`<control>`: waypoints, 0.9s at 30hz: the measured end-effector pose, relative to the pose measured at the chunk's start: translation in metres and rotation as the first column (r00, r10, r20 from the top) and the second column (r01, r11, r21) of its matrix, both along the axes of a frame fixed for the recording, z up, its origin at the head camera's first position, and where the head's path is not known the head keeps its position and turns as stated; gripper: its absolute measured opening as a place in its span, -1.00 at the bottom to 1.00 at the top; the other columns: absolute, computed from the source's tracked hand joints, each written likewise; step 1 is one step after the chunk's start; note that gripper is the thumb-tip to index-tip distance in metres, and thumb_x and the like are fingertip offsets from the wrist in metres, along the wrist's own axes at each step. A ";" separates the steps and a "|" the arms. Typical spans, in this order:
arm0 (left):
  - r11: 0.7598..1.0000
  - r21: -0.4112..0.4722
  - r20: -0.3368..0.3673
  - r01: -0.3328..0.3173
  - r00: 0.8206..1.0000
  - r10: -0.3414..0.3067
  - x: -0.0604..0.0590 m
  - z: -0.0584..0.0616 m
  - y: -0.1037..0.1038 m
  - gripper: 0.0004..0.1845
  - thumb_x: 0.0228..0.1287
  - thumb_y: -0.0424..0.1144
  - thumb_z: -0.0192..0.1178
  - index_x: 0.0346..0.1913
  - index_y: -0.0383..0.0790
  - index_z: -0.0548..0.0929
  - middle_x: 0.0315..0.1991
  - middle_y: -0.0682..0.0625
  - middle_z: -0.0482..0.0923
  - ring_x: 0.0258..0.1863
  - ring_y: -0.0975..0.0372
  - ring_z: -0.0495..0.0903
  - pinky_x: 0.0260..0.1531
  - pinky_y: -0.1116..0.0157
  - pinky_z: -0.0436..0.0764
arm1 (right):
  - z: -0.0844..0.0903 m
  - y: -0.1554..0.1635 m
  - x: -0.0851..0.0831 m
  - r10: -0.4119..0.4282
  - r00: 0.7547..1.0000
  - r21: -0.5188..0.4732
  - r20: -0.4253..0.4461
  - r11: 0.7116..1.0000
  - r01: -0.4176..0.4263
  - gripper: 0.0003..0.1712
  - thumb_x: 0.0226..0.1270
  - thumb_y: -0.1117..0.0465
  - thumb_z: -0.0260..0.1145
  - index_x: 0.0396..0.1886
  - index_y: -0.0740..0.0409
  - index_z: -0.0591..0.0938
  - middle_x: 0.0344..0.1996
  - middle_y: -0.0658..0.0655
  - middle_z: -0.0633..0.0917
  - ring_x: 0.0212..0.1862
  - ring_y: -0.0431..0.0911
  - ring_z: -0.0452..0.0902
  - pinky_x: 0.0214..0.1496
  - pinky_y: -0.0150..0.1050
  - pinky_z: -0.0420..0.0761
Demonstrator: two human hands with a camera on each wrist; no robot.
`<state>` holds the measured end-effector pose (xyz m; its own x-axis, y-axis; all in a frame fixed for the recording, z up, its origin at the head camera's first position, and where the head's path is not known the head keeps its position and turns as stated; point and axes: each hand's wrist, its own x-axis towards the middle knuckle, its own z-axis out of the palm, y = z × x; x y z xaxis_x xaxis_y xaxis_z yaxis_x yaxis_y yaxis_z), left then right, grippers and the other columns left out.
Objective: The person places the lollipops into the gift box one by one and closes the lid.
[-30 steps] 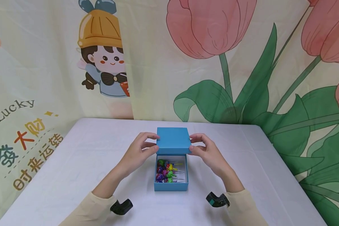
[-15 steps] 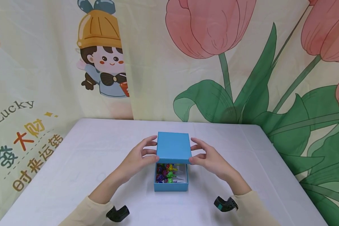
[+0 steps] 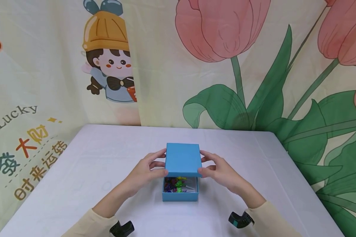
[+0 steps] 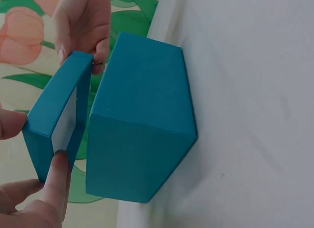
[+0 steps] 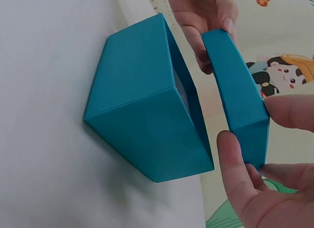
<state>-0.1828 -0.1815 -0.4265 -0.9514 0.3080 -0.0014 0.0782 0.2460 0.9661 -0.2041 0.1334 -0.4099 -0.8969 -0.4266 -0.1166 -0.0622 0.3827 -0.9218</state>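
A blue box lid (image 3: 183,160) is held level between both hands. The left hand (image 3: 144,171) grips its left side, thumb at the near corner. Its right side is gripped by the right hand (image 3: 222,171). Beneath it stands the blue box (image 3: 180,197), upright on the table, with its far part hidden by the lid. Several lollipops (image 3: 178,185) in colourful wrappers lie inside, white sticks pointing right. In the left wrist view the lid (image 4: 61,98) hangs apart from the box (image 4: 142,105), its white inside showing. The right wrist view also shows a gap between the two.
A white cloth covers the table (image 3: 106,148). A printed curtain (image 3: 157,65) with tulips and a cartoon figure hangs behind it. Black wrist devices (image 3: 241,220) sit at both sleeves, close over the table.
Both hands have brought the lid nearer to the person, from behind the box to over it. It now hides more of the lollipops. The box stays in place.
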 end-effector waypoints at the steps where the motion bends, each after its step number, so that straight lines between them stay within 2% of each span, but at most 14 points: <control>1: 1.000 -0.002 0.002 -0.003 1.000 0.003 0.001 -0.001 0.000 -0.10 0.38 -0.16 0.44 0.69 -0.03 0.23 0.54 -0.17 0.27 0.37 0.00 0.54 0.29 0.03 0.63 | 0.000 0.000 0.001 -0.002 1.000 0.004 -0.003 1.000 0.002 -0.06 0.49 0.03 0.44 0.72 0.00 0.20 0.39 0.22 0.48 0.01 -0.06 0.75 0.35 0.18 0.58; 7: 0.999 -0.026 0.008 -0.030 0.999 0.031 0.005 -0.004 0.001 -0.09 0.33 -0.14 0.49 0.67 0.12 0.27 0.51 -0.09 0.34 0.33 0.04 0.55 0.28 0.04 0.63 | -0.001 -0.003 0.005 -0.013 1.000 0.010 -0.010 1.000 0.013 -0.06 0.48 0.08 0.45 0.72 -0.02 0.20 0.39 0.22 0.49 -0.01 -0.08 0.75 0.26 0.07 0.64; 13: 1.000 0.001 0.031 0.001 1.000 -0.001 0.008 -0.003 -0.004 -0.07 0.32 -0.20 0.49 0.67 0.09 0.27 0.51 -0.11 0.35 0.28 0.03 0.54 0.13 0.20 0.65 | -0.004 -0.006 0.010 -0.007 1.000 -0.005 -0.004 1.000 0.007 -0.02 0.45 0.16 0.49 0.72 0.05 0.19 0.35 0.25 0.50 0.05 -0.06 0.71 0.15 -0.05 0.72; 17: 1.000 -0.010 0.050 0.010 0.999 -0.010 0.010 -0.003 -0.006 -0.02 0.28 -0.21 0.52 0.69 0.08 0.23 0.49 -0.13 0.36 0.26 0.04 0.56 0.09 0.27 0.67 | -0.006 -0.006 0.012 0.012 1.000 0.008 -0.012 1.000 -0.012 -0.01 0.44 0.15 0.49 0.72 0.07 0.19 0.33 0.24 0.51 0.07 -0.05 0.70 0.11 -0.08 0.72; 27: 0.997 -0.025 0.067 0.074 0.995 -0.072 0.016 -0.006 -0.011 0.02 0.29 -0.18 0.52 0.71 0.04 0.17 0.49 -0.16 0.33 0.28 0.02 0.54 0.08 0.27 0.69 | -0.003 -0.005 0.019 0.030 0.999 0.039 -0.016 0.999 -0.029 0.00 0.41 0.14 0.52 0.71 0.09 0.21 0.30 0.21 0.53 0.11 -0.03 0.64 0.05 -0.11 0.71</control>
<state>-0.1666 -0.1921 -0.4325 -0.9239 0.3758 -0.0724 0.0336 0.2682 0.9628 -0.1852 0.1289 -0.4131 -0.8859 -0.4484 -0.1186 -0.0893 0.4158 -0.9051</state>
